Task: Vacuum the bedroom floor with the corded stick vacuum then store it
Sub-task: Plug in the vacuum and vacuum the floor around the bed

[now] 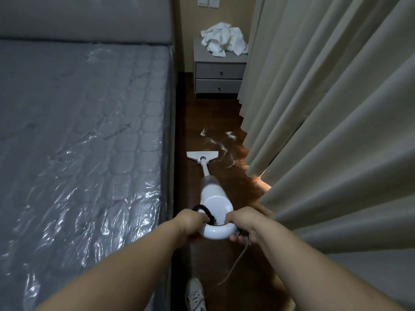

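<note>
Narrowly, vacuum (211, 191) between mattress (85, 140), curtain (325, 131)

Both hands, left hand (190, 223) and right hand (243, 223), are working in a narrow floor strip (215, 113): the mattress (89, 131) is crowding the left, curtains (325, 131) are pressing right, and the nightstand (219, 75) is blocking far ahead.

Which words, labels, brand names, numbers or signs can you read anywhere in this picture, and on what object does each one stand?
None can be read.
Stick vacuum: white body, no brand or label visible.
Wall plates: any marks too small to read.
Mattress plastic wrap: no printing visible.
Shoe: no logo can be made out.
</note>
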